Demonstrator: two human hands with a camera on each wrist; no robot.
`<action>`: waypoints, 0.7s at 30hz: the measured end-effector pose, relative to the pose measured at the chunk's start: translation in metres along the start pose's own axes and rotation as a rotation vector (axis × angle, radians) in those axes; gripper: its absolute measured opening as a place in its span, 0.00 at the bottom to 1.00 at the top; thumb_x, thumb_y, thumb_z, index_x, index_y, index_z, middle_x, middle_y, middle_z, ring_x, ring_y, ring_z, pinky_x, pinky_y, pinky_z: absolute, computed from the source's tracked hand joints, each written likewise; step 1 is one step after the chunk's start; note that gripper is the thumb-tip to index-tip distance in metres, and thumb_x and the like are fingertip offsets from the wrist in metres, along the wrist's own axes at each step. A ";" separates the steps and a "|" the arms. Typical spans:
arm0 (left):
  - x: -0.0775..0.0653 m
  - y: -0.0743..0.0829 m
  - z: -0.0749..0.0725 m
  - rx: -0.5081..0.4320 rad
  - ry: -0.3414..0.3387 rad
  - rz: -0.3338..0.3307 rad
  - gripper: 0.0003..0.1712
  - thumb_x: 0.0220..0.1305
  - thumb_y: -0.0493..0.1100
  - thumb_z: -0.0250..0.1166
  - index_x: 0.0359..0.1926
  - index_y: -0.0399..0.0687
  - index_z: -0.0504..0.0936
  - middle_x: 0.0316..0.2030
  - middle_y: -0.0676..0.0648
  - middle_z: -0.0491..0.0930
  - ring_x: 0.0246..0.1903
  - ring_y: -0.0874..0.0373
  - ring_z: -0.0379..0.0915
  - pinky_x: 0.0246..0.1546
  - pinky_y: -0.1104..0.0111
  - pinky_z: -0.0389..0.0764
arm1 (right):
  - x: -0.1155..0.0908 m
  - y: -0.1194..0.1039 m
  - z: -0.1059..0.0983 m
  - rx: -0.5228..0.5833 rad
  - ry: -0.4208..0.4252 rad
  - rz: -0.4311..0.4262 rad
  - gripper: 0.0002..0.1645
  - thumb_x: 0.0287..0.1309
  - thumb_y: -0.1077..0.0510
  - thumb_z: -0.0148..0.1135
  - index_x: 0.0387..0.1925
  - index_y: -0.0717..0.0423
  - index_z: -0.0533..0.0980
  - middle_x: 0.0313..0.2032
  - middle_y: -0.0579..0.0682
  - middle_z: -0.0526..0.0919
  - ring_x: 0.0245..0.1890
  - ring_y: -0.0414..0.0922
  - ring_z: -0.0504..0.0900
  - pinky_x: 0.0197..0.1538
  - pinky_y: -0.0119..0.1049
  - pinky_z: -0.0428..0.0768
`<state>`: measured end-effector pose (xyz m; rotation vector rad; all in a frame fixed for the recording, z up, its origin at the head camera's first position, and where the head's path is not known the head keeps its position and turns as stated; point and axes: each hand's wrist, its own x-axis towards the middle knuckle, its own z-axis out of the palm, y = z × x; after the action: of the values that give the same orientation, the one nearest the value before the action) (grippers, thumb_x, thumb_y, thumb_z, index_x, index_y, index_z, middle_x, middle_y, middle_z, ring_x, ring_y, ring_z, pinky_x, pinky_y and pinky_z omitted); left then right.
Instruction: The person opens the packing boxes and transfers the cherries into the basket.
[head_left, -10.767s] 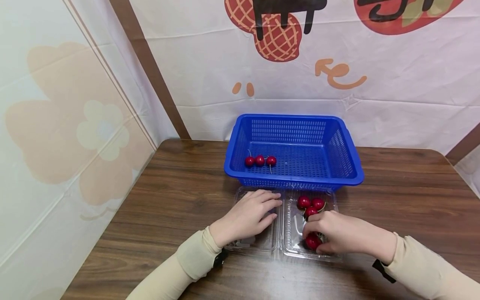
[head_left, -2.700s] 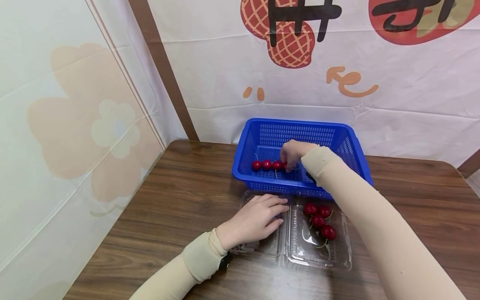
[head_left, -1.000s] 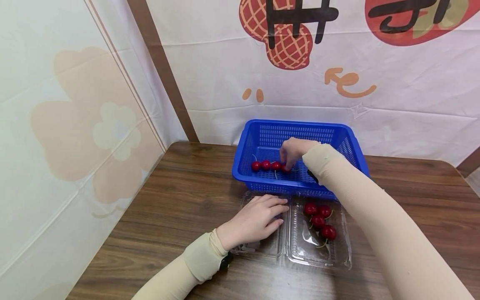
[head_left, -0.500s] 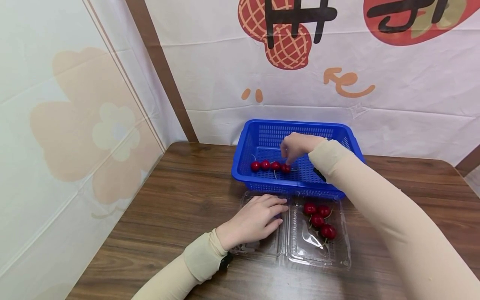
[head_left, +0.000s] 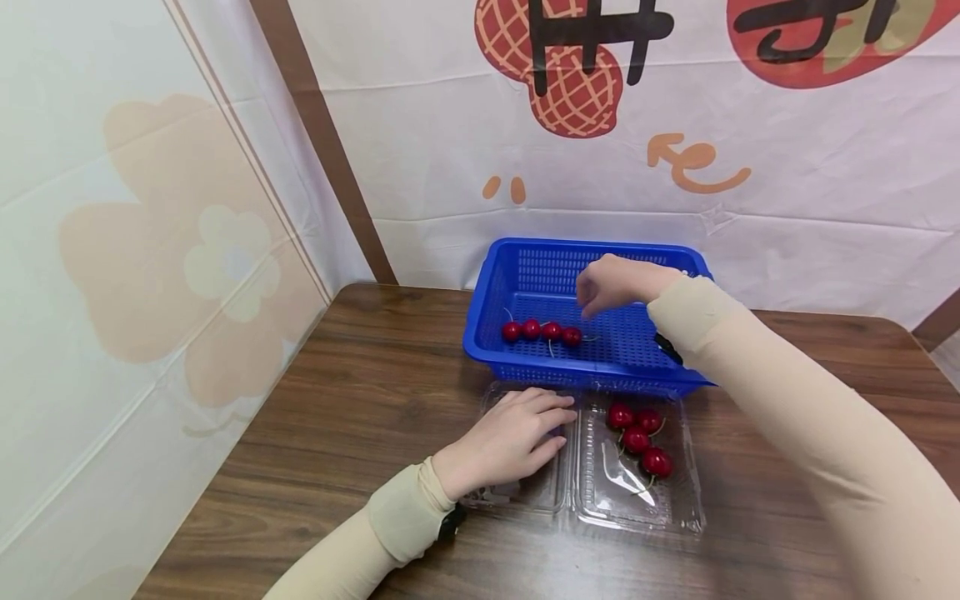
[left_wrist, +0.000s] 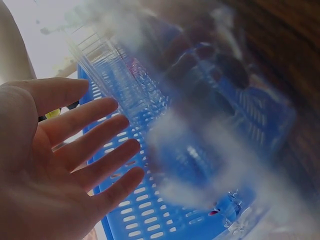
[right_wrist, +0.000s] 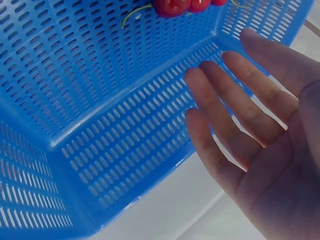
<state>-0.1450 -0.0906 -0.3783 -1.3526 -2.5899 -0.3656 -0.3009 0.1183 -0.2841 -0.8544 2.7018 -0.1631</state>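
Four glossy red cherries (head_left: 541,332) lie in a row on the floor of the blue perforated plastic basket (head_left: 525,367), toward its 9 o'clock side, each touching the next and thin stems poking out. Three more red cherries (head_left: 638,431) sit bunched at the 12 o'clock end of the right half of the clear plastic clamshell box (head_left: 678,521), which lies open just at 6 o'clock of the basket. So by my count the job of moving fruit across is a little past halfway: four in, three left (assuming all of them are meant to go).

My right hand (head_left: 615,283) hangs above the basket, just at 1 o'clock of the last cherry in the row, holding nothing; the right wrist view shows its fingers (right_wrist: 240,125) straight and spread over the slotted basket wall. My left hand (head_left: 506,442) lies flat with relaxed fingers on the empty left half of the clamshell, pressing it to the dark wood-grain table (head_left: 337,417).

The cherries look small, round, smooth and shiny, likely to roll on the mesh floor; their stems are thin and curved. The left wrist view is fogged by the clear plastic, so it adds little beyond the open palm (left_wrist: 45,165).
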 end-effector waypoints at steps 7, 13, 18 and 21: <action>0.000 0.001 -0.002 -0.001 -0.009 -0.002 0.20 0.61 0.48 0.56 0.52 0.48 0.79 0.56 0.48 0.76 0.56 0.53 0.67 0.55 0.59 0.71 | -0.011 0.002 -0.001 -0.014 0.086 -0.080 0.11 0.53 0.54 0.63 0.36 0.56 0.80 0.35 0.52 0.84 0.35 0.45 0.80 0.43 0.45 0.81; 0.000 0.001 -0.001 0.005 -0.009 -0.006 0.20 0.61 0.48 0.56 0.53 0.48 0.79 0.56 0.48 0.75 0.56 0.54 0.66 0.55 0.59 0.71 | -0.022 0.001 -0.004 -0.030 0.140 -0.094 0.10 0.54 0.55 0.62 0.36 0.56 0.80 0.35 0.52 0.84 0.35 0.45 0.81 0.43 0.45 0.82; 0.000 0.001 -0.001 0.011 -0.005 -0.003 0.20 0.62 0.48 0.56 0.53 0.48 0.79 0.56 0.48 0.76 0.56 0.55 0.67 0.55 0.59 0.71 | -0.033 0.000 -0.003 -0.046 0.179 -0.113 0.09 0.53 0.55 0.63 0.35 0.55 0.80 0.34 0.51 0.84 0.33 0.44 0.81 0.42 0.44 0.82; 0.000 0.001 -0.002 0.011 0.000 -0.001 0.20 0.62 0.48 0.56 0.52 0.48 0.79 0.56 0.48 0.76 0.56 0.54 0.67 0.55 0.59 0.71 | -0.040 0.000 -0.002 -0.056 0.202 -0.129 0.08 0.53 0.55 0.63 0.35 0.54 0.80 0.32 0.51 0.84 0.32 0.43 0.81 0.41 0.43 0.83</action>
<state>-0.1438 -0.0902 -0.3762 -1.3476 -2.5885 -0.3504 -0.2709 0.1415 -0.2720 -1.0840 2.8484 -0.2137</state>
